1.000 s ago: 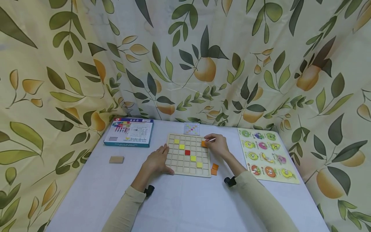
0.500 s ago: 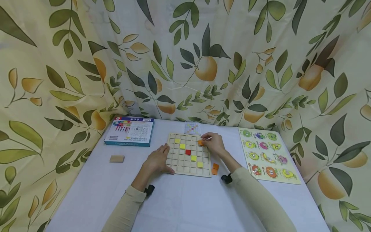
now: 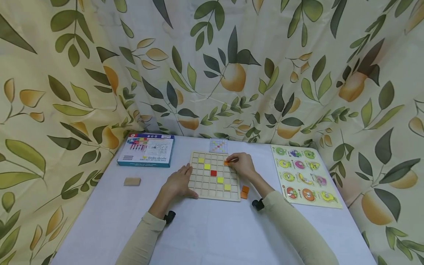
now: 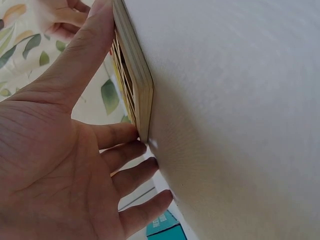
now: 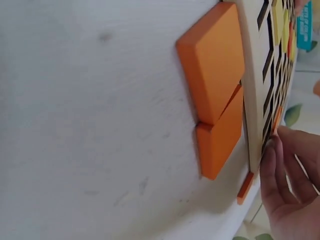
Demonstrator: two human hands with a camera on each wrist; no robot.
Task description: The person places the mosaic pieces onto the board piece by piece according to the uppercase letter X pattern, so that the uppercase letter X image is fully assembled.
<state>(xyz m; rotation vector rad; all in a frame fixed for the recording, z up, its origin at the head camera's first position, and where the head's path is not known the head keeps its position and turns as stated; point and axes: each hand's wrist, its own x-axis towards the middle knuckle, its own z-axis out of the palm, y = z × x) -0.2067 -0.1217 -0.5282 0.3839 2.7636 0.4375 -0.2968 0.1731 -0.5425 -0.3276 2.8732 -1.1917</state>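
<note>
Wooden board [image 3: 202, 187]: flat on the white cloth [image 3: 215, 228], gridded; its left edge meets the left hand, the right hand reaches over its right edge.
Left hand [image 3: 176, 184]: fingers extended and spread along the board's left edge, thumb at the near-left corner.
Right hand [image 3: 244, 165]: thumb and fingertips pinch one orange tile [image 3: 226, 163] at the board's far-right part; whether the tile sits down in a square cannot be told.
Open room: cloth runs from the board's near edge toward the person, between the two sleeves [image 3: 142, 235]; another stretch separates the board from the fruit puzzle [image 3: 306, 173] on its right.
Orange count: four; one pinched, two loose tiles [image 3: 244, 195] touching each other just right of the board, and one beside its far-right corner, visible only in the right wrist view.
Yellow count: four yellow tiles [image 3: 220, 180], on the board's diagonal.
Red count: one red tile [image 3: 213, 173], midway among the yellow.
Other counts: one card [image 3: 218, 145] just beyond the board's far edge; one box [image 3: 145, 150] and one block [image 3: 132, 182] left of it.
Change: a second ago the pinched tile was at the board's right edge; now it is farther in, leftward. The left hand has stayed put.
</note>
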